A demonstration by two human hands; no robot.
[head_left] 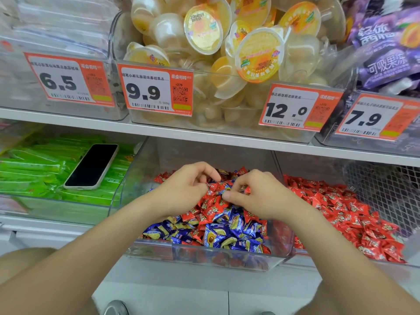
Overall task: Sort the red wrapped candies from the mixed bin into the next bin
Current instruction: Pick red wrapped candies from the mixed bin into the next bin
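A clear mixed bin (pixel 204 258) on the lower shelf holds red wrapped candies (pixel 210 206) among blue and gold wrapped candies (pixel 218 237). Both my hands are over the pile's far half. My left hand (pixel 186 189) has its fingers curled, fingertips down among red candies. My right hand (pixel 256 194) pinches at red candies with thumb and curled fingers. To the right, the neighbouring bin (pixel 302 252) is full of red wrapped candies (pixel 354 219) only.
A phone (pixel 92 165) lies on green packets (pixel 34 169) in the bin to the left. The shelf above carries jelly cups (pixel 227 53), purple pouches (pixel 386 53) and orange price tags (pixel 156 89). A wire mesh basket (pixel 386 189) stands at far right.
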